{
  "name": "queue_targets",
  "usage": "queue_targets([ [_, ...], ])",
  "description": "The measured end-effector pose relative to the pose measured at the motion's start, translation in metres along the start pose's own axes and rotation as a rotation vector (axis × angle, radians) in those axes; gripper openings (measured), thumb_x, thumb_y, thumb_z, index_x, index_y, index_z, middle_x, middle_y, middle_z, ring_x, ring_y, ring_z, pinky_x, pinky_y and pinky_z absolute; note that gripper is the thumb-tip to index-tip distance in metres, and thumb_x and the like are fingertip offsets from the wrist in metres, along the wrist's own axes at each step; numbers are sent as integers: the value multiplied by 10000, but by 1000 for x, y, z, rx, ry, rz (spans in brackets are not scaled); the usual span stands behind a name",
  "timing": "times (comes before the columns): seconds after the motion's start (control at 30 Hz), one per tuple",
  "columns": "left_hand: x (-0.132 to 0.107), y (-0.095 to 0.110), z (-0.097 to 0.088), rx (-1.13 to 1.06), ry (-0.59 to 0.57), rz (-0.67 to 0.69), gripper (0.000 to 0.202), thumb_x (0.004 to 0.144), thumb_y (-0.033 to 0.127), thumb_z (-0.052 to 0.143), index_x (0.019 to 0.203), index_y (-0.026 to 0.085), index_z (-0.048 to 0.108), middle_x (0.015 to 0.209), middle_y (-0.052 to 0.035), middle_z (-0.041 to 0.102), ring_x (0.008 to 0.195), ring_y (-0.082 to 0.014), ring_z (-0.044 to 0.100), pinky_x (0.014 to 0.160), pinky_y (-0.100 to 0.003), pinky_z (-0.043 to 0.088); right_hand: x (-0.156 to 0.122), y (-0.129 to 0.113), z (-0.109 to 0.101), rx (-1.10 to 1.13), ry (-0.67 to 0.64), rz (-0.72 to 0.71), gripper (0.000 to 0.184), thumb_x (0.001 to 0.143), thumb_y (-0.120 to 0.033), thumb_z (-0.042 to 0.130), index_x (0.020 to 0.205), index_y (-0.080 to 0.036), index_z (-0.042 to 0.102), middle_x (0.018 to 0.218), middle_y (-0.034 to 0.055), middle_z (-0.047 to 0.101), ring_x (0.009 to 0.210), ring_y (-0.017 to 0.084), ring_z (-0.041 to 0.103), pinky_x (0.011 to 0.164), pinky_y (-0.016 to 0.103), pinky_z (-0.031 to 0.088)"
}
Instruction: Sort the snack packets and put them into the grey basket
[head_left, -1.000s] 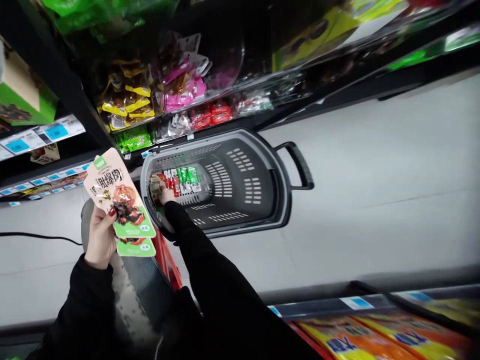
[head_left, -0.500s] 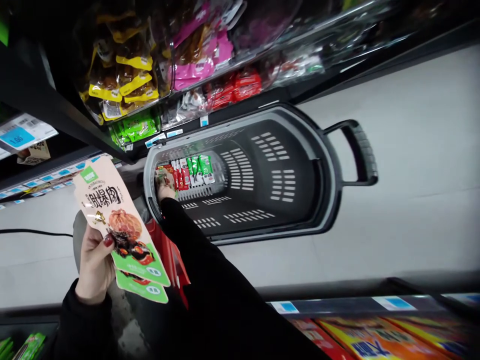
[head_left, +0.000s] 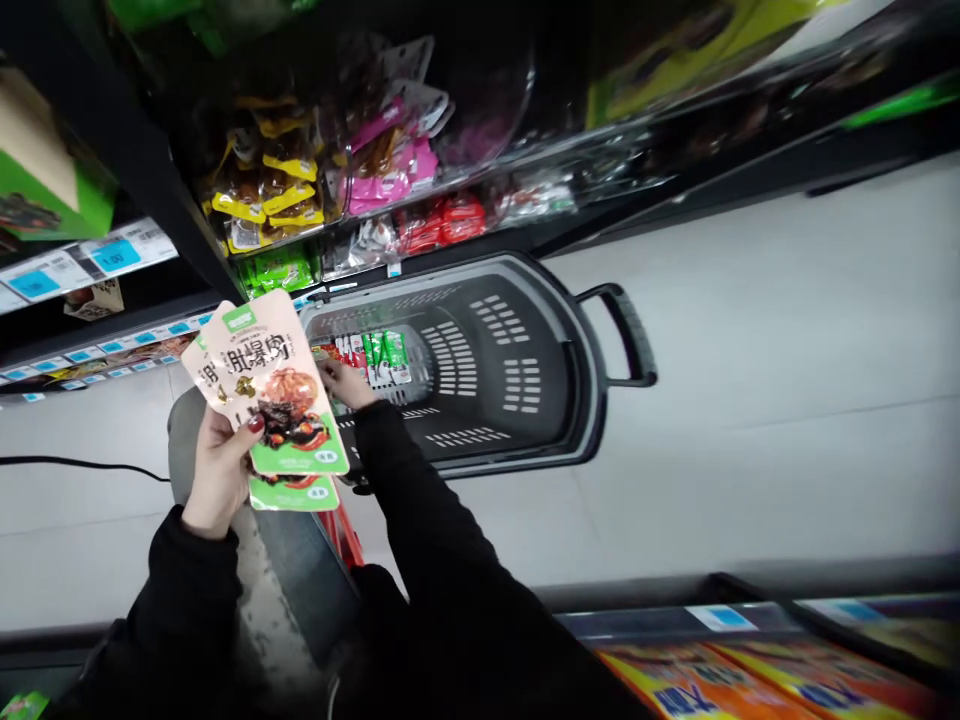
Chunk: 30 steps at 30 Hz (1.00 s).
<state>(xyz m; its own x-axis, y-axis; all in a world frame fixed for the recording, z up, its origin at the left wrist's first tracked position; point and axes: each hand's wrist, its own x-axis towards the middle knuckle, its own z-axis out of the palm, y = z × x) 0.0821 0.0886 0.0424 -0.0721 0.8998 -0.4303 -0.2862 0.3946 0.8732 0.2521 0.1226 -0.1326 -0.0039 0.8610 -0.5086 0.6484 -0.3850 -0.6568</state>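
My left hand [head_left: 217, 470] is closed on two flat snack packets [head_left: 274, 385], peach and green with a picture of meat, fanned one behind the other. My right hand [head_left: 349, 383] reaches into the near end of a dark grey shopping basket [head_left: 592, 400] standing on the floor. It rests just beside a row of small red and green packets [head_left: 379, 357] at the basket's bottom. Its fingertips are hidden behind the held packets, so I cannot tell whether it grips anything. Black sleeves cover both arms.
Shelves at the top hold yellow, pink, red and green snack bags [head_left: 360, 180], with blue price tags [head_left: 112, 255] at left. The basket handle [head_left: 628, 335] points right over pale floor. A black cable [head_left: 75, 465] lies at left. Orange packs [head_left: 720, 685] fill a lower shelf.
My right hand has drawn back a little from the packet row towards the basket's near rim. My left hand has lifted the two packets up and right, closer to the basket.
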Motion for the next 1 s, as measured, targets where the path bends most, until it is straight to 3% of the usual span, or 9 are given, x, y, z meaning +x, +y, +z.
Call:
queue_targets([
  [0.07,0,-2,0,-7,-16,7,517,552,325,828,1017,258,613,1006,-10,713,902,-185,668,800,-279,530,-38,-24,-31,352,107,-177,419,950,-419,235,1125,-170,523,921,63,655,741,132,629,652,244,502],
  [0.13,1,-6,-1,-9,-48,34,530,534,311,836,1006,236,609,1035,-30,708,929,-204,662,795,-289,530,-78,-51,-55,751,192,-394,479,893,-583,294,1062,-198,525,792,20,620,606,119,582,542,237,467],
  [0.23,2,-11,-7,9,-135,76,552,517,267,843,1007,208,598,1059,-56,701,945,-222,658,820,-318,523,-122,-89,-71,757,295,-455,402,727,-561,628,874,-191,567,700,-21,599,591,106,540,552,225,443],
  [0.4,2,-13,-15,17,-221,156,670,462,210,862,1061,188,562,1138,-83,667,995,-239,644,865,-340,505,-135,-114,-69,639,348,-415,309,707,-437,674,847,-164,635,805,17,689,721,168,609,700,305,482],
  [0.5,-1,-8,-15,-31,-182,158,671,479,247,857,1074,207,551,1162,-79,657,1003,-228,640,853,-320,510,-122,-99,-73,707,482,-402,312,712,-439,663,866,-169,636,877,34,702,802,188,629,784,342,491],
  [0.63,-5,-2,-14,-86,-137,150,609,506,267,846,1043,226,560,1094,-55,683,939,-208,658,818,-307,523,-88,-41,-81,901,545,-319,370,790,-475,558,1019,-184,564,1049,59,674,918,185,641,830,352,511],
  [0.73,-5,-1,-15,-83,-132,133,574,518,266,841,1022,231,570,1061,-43,694,913,-203,662,802,-306,529,-57,10,-75,515,527,-21,351,886,-346,409,1166,-146,476,1117,106,648,969,176,634,820,338,516],
  [0.83,-3,-1,-16,-52,-118,142,548,537,280,831,1024,240,584,1059,-29,695,940,-201,657,823,-301,517,-31,45,-49,97,392,230,364,841,-249,508,1167,-88,501,1092,181,649,1005,228,624,861,350,490],
  [1.0,-2,2,-13,-14,-92,126,473,585,279,809,1015,277,611,1071,9,694,962,-180,654,826,-269,511,8,65,16,-47,163,294,327,831,-181,552,1138,-70,561,1004,218,674,979,246,638,883,317,451],
])
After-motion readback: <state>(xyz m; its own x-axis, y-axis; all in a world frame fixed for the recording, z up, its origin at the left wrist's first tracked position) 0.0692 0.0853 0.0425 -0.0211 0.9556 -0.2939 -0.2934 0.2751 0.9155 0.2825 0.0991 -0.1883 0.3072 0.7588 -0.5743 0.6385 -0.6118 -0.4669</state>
